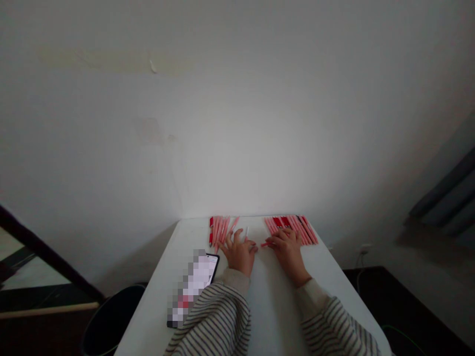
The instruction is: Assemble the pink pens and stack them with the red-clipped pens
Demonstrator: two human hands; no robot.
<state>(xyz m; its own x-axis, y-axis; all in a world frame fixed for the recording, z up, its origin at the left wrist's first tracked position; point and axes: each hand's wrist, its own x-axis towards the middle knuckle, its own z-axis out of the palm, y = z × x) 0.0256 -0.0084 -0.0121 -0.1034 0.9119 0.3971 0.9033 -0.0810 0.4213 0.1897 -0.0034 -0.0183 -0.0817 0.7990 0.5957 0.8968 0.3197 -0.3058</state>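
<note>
My left hand (239,253) rests low over the white table, its fingers bent and spread apart. A thin white stick with a pinkish end (247,234) reaches out past its forefinger; its lower part is hidden. To the left hand's upper left, slim pink pens (220,228) lie in a loose row. My right hand (287,251) is closed, with a short red pen-like piece (264,244) sticking out from thumb and fingertips towards the left hand. Just behind that hand lies a second row of pink and red pens (306,231), partly covered by the fingers.
A phone (208,277) with a lit, partly blurred screen lies on the white table (274,316), by my left forearm. The far table edge meets a pale wall (260,123). A dark bin (111,321) stands on the floor to the left. A socket with a cable (365,248) is at right.
</note>
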